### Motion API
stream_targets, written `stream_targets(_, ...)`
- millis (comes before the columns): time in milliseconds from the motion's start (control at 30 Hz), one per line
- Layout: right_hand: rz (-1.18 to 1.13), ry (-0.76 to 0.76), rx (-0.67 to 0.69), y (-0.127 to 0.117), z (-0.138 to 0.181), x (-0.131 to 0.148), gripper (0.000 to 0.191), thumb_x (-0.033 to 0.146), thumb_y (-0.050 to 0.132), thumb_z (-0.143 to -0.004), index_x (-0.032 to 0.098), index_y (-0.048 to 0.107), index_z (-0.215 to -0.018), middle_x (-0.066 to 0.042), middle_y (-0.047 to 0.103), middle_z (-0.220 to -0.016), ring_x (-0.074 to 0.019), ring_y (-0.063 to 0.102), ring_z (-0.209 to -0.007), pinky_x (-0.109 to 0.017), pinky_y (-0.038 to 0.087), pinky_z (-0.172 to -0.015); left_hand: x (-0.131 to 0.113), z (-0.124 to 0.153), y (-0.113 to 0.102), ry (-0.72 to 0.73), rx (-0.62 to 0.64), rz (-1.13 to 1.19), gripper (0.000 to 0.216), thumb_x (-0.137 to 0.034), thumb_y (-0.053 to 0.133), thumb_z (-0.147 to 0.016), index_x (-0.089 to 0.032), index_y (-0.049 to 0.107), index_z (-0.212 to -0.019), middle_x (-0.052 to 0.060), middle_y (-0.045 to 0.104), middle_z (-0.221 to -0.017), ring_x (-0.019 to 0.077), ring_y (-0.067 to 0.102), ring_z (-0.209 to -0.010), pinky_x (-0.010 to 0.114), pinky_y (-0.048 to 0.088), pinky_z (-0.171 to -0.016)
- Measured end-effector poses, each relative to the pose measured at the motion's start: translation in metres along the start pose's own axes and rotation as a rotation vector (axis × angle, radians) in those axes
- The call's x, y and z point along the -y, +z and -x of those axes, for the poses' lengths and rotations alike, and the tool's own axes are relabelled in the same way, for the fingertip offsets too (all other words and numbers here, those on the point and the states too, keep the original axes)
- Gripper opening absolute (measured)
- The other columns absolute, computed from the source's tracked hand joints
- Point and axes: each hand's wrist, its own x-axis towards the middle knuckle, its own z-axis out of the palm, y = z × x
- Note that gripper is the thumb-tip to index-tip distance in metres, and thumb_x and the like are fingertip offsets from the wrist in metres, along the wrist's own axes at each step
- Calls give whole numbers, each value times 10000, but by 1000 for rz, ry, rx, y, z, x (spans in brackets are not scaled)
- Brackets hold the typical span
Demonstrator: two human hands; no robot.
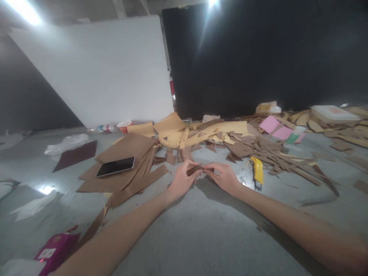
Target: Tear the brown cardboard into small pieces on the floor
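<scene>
Both hands meet low over the middle of the grey table, pinching one small dark brown strip [195, 170] that looks like leather or card. My left hand [183, 178] has its thumb and fingers closed on the strip's left part. Around its right part, the fingers of my right hand [225, 178] are pressed together. My fingers cover much of the strip, so its full shape is hidden. To the right of my right hand lies a yellow utility knife [257, 171]. Brown offcuts [171, 157] lie just beyond my hands.
Brown sheets [126, 149] with a black phone [115, 167] on top lie at left. Scraps [276, 157] spread over the back right, near a white box [335, 114]. A magenta object [57, 249] sits near my left forearm. A paper cup [124, 125] and bottle [107, 128] are behind.
</scene>
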Motion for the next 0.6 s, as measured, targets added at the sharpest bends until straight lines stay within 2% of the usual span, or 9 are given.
stream_targets(200,-9,18,1,0,0,3,274,451,602,-1037,242,772,-990,-48,801,-907,-215,730,-786,-327,557,-743,-1,1,2,7,26,-21,370,-538,640,-987,-213,545,-1136,47,719,-955,181,680,-754,279,520,-608)
stream_targets(300,-9,28,-10,0,-1,6,269,445,605,-1030,239,775,-998,-47,797,-893,-215,726,-787,-325,560,-751,-6,2,2,39,7,-148,335,-487,648,-986,-222,541,-1161,55,721,-1022,211,706,-885,316,548,-733)
stream_targets(433,14,13,-10,-1,-3,10,243,408,603,-1025,231,769,-1003,-54,794,-893,-217,728,-797,-324,559,-759,-12,3,1,100,-29,-348,277,-330,688,-951,-229,552,-1171,59,715,-1105,227,695,-1025,336,524,-880)
stream_targets(533,29,-12,-5,-3,-4,14,240,407,591,-1027,225,746,-1041,-72,792,-947,-216,719,-807,-326,558,-754,-10,2,0,130,-34,-417,193,-355,622,-1000,-219,576,-1128,59,706,-1095,220,677,-1010,323,508,-871)
stream_targets(600,34,-5,-9,-4,-4,16,246,420,584,-1027,219,718,-1073,-75,778,-952,-204,695,-774,-319,551,-725,-7,0,-1,144,-38,-456,217,-421,577,-1029,-206,599,-1056,51,697,-1031,209,658,-941,313,495,-835)
